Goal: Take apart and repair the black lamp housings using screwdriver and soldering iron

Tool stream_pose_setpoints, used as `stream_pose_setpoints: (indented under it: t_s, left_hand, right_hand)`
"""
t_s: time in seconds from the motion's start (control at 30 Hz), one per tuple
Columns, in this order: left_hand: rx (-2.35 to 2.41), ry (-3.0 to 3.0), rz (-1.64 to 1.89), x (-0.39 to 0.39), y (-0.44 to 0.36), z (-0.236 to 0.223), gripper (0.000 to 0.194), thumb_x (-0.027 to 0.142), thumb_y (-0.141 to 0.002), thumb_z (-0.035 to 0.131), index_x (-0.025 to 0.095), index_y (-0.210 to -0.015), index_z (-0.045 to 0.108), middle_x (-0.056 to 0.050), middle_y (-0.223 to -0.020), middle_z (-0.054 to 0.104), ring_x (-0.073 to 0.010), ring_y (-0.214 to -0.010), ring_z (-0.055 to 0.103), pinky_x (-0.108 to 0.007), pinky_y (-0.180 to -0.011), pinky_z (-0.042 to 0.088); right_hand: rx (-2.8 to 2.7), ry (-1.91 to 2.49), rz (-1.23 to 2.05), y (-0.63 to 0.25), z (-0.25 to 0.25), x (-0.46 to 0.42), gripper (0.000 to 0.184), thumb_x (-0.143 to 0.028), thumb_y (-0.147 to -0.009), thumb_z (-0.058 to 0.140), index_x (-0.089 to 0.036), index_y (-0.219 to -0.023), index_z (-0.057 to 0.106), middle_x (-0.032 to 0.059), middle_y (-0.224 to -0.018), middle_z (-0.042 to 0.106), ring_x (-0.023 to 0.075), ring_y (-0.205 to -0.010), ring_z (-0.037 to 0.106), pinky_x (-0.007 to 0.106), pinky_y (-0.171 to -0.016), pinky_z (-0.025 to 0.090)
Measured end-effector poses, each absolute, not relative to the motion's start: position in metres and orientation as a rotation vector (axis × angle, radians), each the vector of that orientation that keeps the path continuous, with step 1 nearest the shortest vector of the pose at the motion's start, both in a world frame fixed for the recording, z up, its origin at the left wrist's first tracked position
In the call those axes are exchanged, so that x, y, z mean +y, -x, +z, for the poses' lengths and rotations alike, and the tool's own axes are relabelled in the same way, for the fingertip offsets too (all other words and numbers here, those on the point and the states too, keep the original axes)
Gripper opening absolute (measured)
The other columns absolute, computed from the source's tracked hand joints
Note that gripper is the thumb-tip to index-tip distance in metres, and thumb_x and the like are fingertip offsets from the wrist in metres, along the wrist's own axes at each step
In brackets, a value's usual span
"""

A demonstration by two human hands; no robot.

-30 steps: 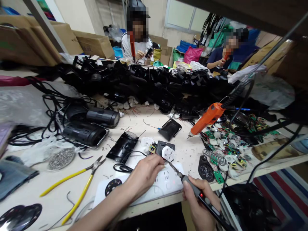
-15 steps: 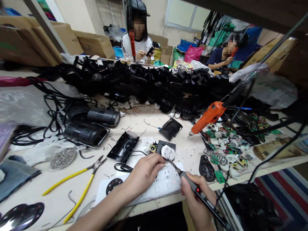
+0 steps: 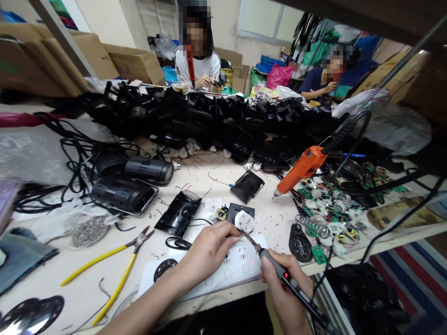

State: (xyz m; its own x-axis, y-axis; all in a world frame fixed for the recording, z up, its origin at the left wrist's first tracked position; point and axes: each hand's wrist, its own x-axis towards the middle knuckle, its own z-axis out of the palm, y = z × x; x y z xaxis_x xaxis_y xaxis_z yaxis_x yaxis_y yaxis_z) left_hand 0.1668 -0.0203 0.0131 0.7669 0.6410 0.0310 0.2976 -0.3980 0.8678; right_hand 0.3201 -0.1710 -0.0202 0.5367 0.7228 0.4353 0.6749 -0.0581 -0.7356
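Observation:
My right hand (image 3: pixel 288 284) grips a grey and black soldering iron (image 3: pixel 275 265) with a lit red light. Its tip reaches the edge of a white round part (image 3: pixel 244 221) that rests on a black housing (image 3: pixel 233 211). My left hand (image 3: pixel 213 246) is pinched at that same edge, its fingertips hiding what they hold. Under both hands lies a white power strip (image 3: pixel 240 263). A small yellow transformer board (image 3: pixel 221 213) sits just beyond my left fingers, and a black casing half (image 3: pixel 179 211) with a cable lies left of it.
Yellow-handled cutters (image 3: pixel 131 253) lie open at left, near a coil of solder wire (image 3: pixel 89 230). An orange electric screwdriver (image 3: pixel 302 170) hangs over the right side, beside piled circuit boards (image 3: pixel 328 204). Black casings (image 3: pixel 209 111) heap across the back; two people sit beyond.
My hands and the soldering iron stay almost in place. Across the table, the person in white has lowered their head and turned the black part in their hands.

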Motion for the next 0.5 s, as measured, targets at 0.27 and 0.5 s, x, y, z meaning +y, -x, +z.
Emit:
stream_pose_setpoints:
  t_s: [0.27, 0.5]
  left_hand:
    - [0.712, -1.988, 0.462, -0.019, -0.165, 0.014, 0.019, 0.029, -0.095, 0.047, 0.02, -0.09, 0.064, -0.004, -0.092, 0.068, -0.0187, -0.089, 0.063, -0.03, -0.08, 0.046]
    - [0.668, -2.111, 0.378, -0.017, -0.16, 0.015, 0.019, 0.027, -0.096, 0.046, 0.02, -0.089, 0.063, -0.003, -0.088, 0.068, -0.0178, -0.083, 0.063, -0.028, -0.076, 0.046]
  right_hand:
    - [-1.215, 1.755, 0.014, -0.316, -0.012, -0.17, 0.016, -0.035, -0.086, 0.067, -0.02, -0.089, 0.069, 0.0036, -0.071, 0.074, 0.0162, -0.056, 0.07, 0.022, -0.052, 0.058]
    - [-1.051, 1.698, -0.12, -0.316, 0.002, -0.191, 0.013, -0.029, -0.085, 0.068, -0.021, -0.095, 0.07, 0.0049, -0.073, 0.072, 0.019, -0.062, 0.069, 0.031, -0.061, 0.06]
